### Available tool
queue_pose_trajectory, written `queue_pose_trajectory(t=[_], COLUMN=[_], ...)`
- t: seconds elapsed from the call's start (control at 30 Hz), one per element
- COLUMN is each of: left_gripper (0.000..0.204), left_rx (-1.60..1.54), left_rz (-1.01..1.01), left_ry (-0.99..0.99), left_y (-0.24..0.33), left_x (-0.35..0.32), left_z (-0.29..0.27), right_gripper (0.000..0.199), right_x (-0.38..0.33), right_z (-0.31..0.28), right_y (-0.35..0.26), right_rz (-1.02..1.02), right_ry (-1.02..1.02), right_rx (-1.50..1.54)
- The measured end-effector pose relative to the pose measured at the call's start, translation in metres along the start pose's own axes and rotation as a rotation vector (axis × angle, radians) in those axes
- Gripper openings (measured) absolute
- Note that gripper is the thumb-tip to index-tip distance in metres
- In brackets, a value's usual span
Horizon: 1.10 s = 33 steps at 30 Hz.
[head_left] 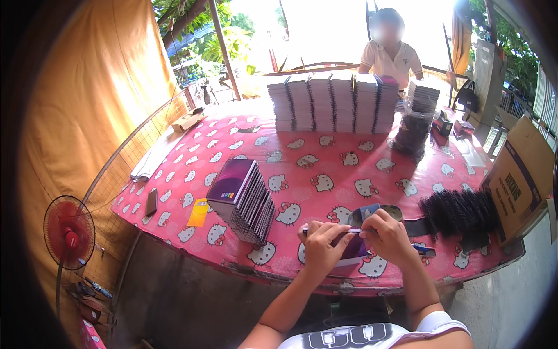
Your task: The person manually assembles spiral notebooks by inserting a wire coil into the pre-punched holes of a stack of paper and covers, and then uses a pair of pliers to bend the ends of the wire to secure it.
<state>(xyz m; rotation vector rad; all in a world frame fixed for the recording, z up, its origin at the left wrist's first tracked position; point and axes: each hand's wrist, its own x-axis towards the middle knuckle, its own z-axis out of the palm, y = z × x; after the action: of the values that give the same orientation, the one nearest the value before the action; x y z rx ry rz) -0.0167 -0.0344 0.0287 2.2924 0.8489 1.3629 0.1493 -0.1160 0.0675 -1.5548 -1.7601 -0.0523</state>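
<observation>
Both hands meet over a purple notebook (351,249) at the near edge of the surface (325,157). The left hand (321,247) has its fingers clamped on the notebook's top edge; the right hand (388,235) pinches the same edge beside it. A slanted stack of purple notebooks (243,200) stands to the left, black binding combs (459,212) to the right.
</observation>
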Motion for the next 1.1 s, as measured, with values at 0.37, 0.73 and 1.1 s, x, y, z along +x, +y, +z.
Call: queue_pose_trajectory(t=[0.37,0.73,1.1], left_gripper=[0.021,0.022,0.022], left_rx=[0.027,0.028,-0.060], left_rz=[0.040,0.067,0.056], left_ry=[-0.020,0.002,-0.075], left_y=[-0.002,-0.001,-0.004], left_x=[-0.002,0.000,0.001], left_z=[-0.006,-0.008,-0.008], right_gripper=[0.014,0.018,0.022], right_x=[0.002,0.002,0.013], right_z=[0.001,0.006,-0.032], right_y=[-0.014,-0.012,0.075], right_rz=[0.137,0.061,0.193], right_ry=[-0.017,-0.028,-0.029], right_rx=[0.060,0.110,-0.082])
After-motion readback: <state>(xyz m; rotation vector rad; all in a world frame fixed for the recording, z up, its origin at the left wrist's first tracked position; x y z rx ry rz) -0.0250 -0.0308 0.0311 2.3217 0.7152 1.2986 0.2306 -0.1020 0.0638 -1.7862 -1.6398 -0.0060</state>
